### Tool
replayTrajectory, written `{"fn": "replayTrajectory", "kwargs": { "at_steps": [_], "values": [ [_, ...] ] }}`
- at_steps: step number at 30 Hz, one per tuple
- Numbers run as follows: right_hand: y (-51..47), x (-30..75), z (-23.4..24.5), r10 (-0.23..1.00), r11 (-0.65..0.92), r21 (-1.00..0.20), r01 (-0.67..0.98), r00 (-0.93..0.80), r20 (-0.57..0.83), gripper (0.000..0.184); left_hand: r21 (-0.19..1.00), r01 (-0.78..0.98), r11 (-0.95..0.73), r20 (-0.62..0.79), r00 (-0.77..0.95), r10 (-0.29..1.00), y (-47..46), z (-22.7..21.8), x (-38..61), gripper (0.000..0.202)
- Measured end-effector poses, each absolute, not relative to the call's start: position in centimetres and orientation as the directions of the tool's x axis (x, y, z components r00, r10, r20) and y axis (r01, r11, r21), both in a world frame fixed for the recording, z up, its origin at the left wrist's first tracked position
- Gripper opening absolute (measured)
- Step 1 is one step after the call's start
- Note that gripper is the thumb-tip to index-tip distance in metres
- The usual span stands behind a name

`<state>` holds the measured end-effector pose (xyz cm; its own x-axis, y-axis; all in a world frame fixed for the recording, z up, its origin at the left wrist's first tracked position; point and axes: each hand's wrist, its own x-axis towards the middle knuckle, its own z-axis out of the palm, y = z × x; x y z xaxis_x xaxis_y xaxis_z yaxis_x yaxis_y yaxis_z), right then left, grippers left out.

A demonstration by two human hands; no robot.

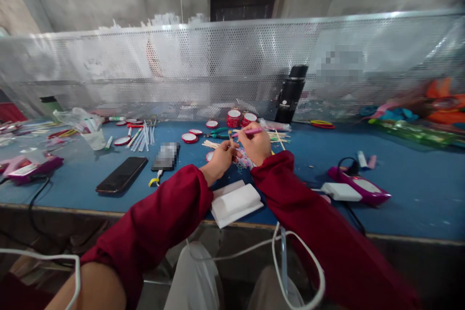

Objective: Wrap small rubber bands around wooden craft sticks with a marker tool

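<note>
My left hand [221,160] is pinched around a thin wooden stick [230,138] held upright, its top end yellowish. Just to the right, my right hand [258,145] grips a pink pen [250,132], whose tip points left at the stick's top; I cannot tell whether they touch. Beneath both hands lies a tangle of pale threads [243,159]. Folded white paper [237,204] rests at the table's edge below my wrists. Behind the hands are green-handled pliers [219,132], small red-and-white drums [233,117] and loose wooden sticks [209,144].
On the left are a black phone [122,175], a second phone [166,156] with a cable, and a cup of markers [95,139]. A black bottle [291,94] stands by the perforated metal screen [225,68]. A purple power strip [370,190] with a white adapter [341,192] lies right.
</note>
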<state>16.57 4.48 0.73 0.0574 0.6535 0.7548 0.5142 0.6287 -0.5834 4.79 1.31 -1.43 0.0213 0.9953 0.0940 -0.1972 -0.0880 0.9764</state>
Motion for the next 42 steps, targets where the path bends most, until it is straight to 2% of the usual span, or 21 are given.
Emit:
{"fn": "replayTrajectory", "kwargs": {
  "at_steps": [42],
  "values": [
    [4.31,16.62,0.95,0.672,0.594,-0.588,0.549,0.063,0.738,0.015,0.982,-0.173,-0.076,0.08,0.017,0.997,0.91,-1.01,4.77,0.018]
  ]
}}
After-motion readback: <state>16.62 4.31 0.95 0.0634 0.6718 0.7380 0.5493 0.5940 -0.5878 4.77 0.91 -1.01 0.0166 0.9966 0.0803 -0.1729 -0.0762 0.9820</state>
